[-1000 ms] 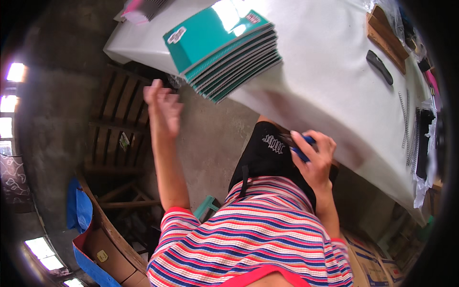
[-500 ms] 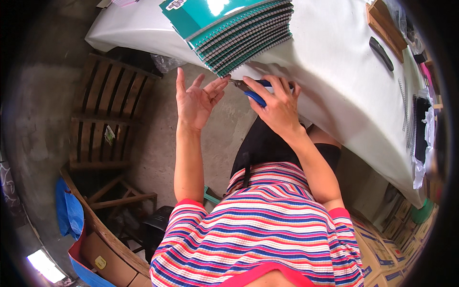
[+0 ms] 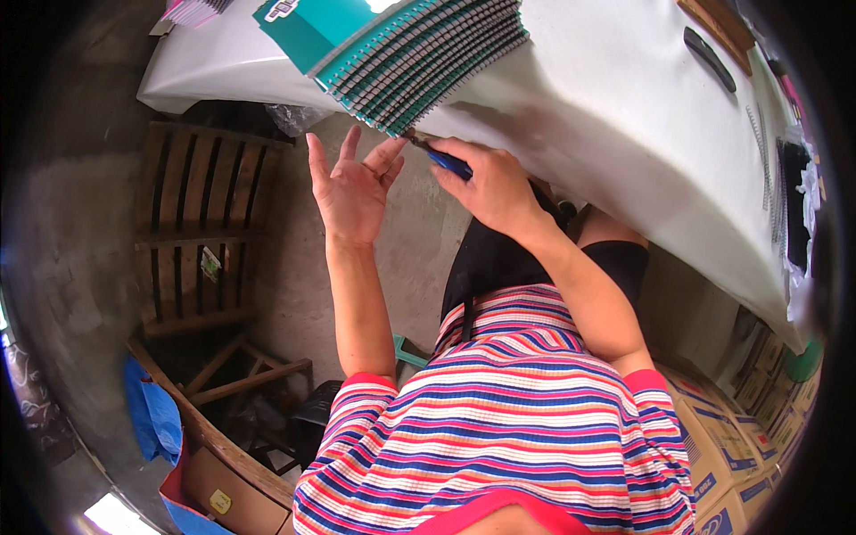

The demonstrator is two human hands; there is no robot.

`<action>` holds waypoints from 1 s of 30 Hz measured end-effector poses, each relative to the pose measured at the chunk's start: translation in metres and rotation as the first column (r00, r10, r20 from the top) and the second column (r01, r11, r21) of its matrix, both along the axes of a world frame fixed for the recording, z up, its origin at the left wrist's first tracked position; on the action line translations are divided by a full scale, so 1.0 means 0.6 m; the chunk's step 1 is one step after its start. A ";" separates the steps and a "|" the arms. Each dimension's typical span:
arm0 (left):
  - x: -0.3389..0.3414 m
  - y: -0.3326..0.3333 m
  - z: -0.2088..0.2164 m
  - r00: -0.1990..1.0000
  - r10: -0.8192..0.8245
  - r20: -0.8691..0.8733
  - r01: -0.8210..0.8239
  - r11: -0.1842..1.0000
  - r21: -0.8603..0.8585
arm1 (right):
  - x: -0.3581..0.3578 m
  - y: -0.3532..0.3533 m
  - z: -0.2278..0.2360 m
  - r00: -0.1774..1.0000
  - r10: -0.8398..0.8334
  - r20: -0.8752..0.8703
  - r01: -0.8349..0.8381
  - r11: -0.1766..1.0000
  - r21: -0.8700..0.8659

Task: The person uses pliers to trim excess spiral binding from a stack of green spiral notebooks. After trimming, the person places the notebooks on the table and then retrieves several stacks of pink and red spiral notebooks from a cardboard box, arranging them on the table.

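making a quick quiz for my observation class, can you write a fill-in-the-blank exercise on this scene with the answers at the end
1. The right hand holds a tool whose visible handle is coloured ____.
2. The left hand has its fingers spread and its palm facing ____.
3. The table under the stack of teal notebooks has a covering whose colour is ____.
4. The shirt has a pattern of multicoloured ____.

Missing words: blue; up; white; stripes.
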State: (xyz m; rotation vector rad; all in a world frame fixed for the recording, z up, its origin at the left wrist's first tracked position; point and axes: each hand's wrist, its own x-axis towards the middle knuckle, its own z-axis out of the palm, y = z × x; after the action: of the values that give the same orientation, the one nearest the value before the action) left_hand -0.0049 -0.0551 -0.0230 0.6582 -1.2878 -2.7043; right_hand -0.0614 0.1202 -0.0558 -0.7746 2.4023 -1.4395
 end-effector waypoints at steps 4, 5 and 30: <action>-0.004 0.007 0.009 0.998 0.032 0.058 -0.017 0.970 -0.242 | -0.002 0.004 0.022 0.712 0.136 0.689 0.014 0.978 -0.207; -0.006 0.009 0.013 0.996 0.043 0.073 -0.016 0.939 -0.342 | 0.007 0.000 -0.015 0.959 0.050 0.278 -0.014 0.992 -0.129; -0.010 -0.018 0.003 0.997 0.068 0.044 -0.062 0.991 -0.118 | 0.005 -0.010 -0.006 0.730 -0.122 -0.673 0.245 0.965 0.090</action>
State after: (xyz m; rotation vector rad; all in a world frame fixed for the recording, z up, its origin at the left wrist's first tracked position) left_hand -0.0110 -0.0659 -0.0212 0.7419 -1.3973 -2.5538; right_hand -0.0585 0.1145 -0.0596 -1.1921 3.1687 -1.0998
